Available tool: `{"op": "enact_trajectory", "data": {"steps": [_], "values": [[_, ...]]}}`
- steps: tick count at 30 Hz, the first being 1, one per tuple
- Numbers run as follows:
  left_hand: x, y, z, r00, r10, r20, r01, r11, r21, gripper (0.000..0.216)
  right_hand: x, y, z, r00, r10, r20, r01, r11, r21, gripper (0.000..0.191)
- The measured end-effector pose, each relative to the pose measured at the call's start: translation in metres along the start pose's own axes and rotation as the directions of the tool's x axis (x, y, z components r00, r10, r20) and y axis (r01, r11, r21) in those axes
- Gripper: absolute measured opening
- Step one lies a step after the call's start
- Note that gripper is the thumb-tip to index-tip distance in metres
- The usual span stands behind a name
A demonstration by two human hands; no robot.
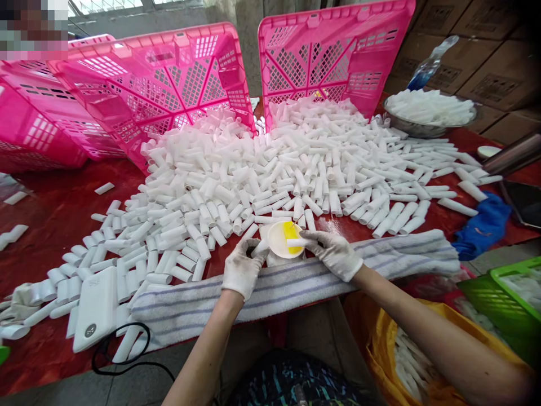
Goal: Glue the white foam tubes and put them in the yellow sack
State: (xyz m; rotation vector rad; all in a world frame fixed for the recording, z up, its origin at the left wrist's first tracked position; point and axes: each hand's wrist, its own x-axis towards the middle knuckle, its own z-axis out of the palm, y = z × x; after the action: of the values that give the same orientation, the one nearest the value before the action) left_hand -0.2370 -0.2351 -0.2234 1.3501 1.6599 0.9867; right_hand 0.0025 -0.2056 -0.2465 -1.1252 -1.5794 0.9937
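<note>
Both my hands wear white gloves and rest at the front edge of a red table (pixel 59 208). My left hand (pixel 242 268) is closed around a short white plastic tube (pixel 261 247). My right hand (pixel 333 251) pinches another white tube (pixel 296 242) and holds it over a small round white dish (pixel 279 239) with yellow paste in it. The dish sits between my hands. A huge heap of the same white tubes (pixel 270 175) covers the table beyond them. A striped grey towel (pixel 296 282) lies under my wrists.
Pink plastic crates (pixel 156 84) stand tilted at the back of the table. A metal bowl of white tubes (pixel 426 113) sits back right, a blue cloth (pixel 482 228) right, a green basket (pixel 507 293) and yellow bag (pixel 393 344) lower right. A white power bank (pixel 95 310) with black cable lies left.
</note>
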Motion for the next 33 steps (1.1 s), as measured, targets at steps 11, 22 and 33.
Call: {"op": "enact_trajectory", "data": {"steps": [11, 22, 33], "values": [[-0.001, 0.01, 0.002, 0.997, -0.071, 0.012, 0.072, 0.972, -0.225, 0.038, -0.002, -0.006, 0.003, 0.998, 0.053, 0.028, -0.055, 0.994, 0.097, 0.025], [-0.018, 0.031, 0.005, 0.964, 0.253, 0.085, -0.238, 0.959, -0.156, 0.029, -0.01, -0.064, -0.003, 0.945, 0.325, -0.047, -0.294, 0.901, 0.32, 0.038], [-0.039, 0.044, 0.008, 0.958, 0.23, 0.173, -0.238, 0.971, 0.024, 0.035, -0.018, -0.085, -0.003, 0.987, 0.158, 0.014, -0.158, 0.987, -0.015, 0.031]]}}
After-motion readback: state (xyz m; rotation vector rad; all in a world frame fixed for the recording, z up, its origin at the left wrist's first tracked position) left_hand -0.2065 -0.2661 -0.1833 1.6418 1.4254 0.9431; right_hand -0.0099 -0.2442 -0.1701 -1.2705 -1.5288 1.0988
